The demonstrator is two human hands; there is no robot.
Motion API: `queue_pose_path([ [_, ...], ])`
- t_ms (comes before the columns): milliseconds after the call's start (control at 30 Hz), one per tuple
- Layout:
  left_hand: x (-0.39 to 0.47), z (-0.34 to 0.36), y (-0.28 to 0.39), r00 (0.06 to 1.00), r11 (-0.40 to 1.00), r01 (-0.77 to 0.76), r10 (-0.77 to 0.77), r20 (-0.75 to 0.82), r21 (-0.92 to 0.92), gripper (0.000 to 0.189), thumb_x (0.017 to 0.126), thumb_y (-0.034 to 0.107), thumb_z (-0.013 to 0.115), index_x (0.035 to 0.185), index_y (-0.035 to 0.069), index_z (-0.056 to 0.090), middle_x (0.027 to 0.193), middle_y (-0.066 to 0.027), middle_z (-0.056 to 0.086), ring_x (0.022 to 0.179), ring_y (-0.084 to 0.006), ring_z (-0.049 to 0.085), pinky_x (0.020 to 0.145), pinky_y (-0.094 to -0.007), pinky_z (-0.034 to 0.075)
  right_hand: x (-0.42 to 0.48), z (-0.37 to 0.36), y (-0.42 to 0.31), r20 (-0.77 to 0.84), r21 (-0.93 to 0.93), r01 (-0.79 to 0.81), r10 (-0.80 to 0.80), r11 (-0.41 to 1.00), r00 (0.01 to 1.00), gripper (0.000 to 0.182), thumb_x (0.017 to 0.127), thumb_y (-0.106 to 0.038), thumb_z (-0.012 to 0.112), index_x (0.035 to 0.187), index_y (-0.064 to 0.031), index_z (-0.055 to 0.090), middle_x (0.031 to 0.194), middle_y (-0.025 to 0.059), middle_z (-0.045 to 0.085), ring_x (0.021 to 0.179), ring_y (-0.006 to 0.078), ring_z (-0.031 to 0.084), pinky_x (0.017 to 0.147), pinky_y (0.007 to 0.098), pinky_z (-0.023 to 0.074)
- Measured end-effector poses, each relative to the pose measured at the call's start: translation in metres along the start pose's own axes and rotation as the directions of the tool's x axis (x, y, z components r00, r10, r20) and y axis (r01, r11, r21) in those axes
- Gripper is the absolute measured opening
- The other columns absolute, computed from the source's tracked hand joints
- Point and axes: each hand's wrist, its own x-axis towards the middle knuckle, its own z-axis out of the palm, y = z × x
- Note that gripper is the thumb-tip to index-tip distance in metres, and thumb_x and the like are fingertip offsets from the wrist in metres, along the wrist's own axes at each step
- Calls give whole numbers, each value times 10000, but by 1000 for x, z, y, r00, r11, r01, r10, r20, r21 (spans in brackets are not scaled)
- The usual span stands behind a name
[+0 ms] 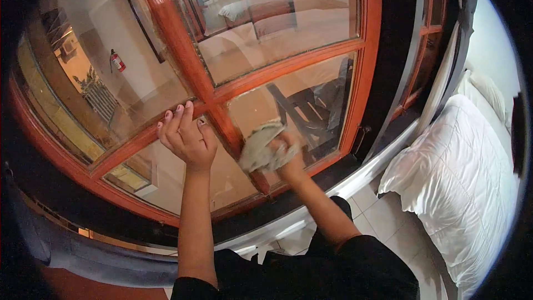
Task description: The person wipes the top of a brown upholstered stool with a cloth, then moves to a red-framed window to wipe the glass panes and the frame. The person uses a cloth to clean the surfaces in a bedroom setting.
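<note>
A red-painted wooden window frame (210, 96) with several glass panes fills the view before me. My left hand (187, 135) rests with its fingertips on the horizontal bar, left of where the bars cross, and holds nothing. My right hand (291, 154) grips a pale grey-green cloth (264, 146), which lies over the lower part of the upright bar and the edge of the lower right glass pane (308, 112). Hand and cloth are blurred, and the cloth hides part of the fingers.
At right stands a bed with a white cover (462, 171), beside a tiled floor (383, 221). A grey curtain (104, 258) hangs at lower left. Through the glass show a fire extinguisher (118, 61) and a dark chair (308, 110); a bed is reflected in the upper pane.
</note>
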Motion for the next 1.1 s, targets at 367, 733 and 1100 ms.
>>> queue_pose_path([
  [367, 4, -2, 2, 1000, 999, -13, 13, -18, 37, 355, 822, 161, 496, 1162, 77, 554, 1152, -67, 513, 1150, -266, 414, 1017, -458, 241, 25, -11, 63, -434, -470, 29, -260, 882, 863, 464, 786, -132, 609, 1200, 2, 449, 1194, 192, 506, 1037, 374, 507, 897, 441, 383],
  [733, 1, -5, -4, 999, 998, -29, 31, -31, 53, 361, 811, 156, 512, 1160, 74, 556, 1164, -60, 514, 1136, -262, 420, 1009, -457, 254, 55, -71, 49, -406, -381, -33, -135, 924, 904, 304, 847, -162, 576, 1068, 27, 485, 960, 130, 565, 873, 224, 537, 773, 332, 422],
  [1100, -3, -2, -5, 1000, 999, 0, 0, -10, 46, 369, 804, 170, 525, 1161, 79, 557, 1152, -61, 530, 1134, -262, 427, 1002, -456, 260, 28, 33, -22, -30, -274, 392, -416, 878, 909, 286, 837, -129, 553, 1097, -20, 503, 1054, 174, 536, 992, 311, 496, 871, 423, 381],
])
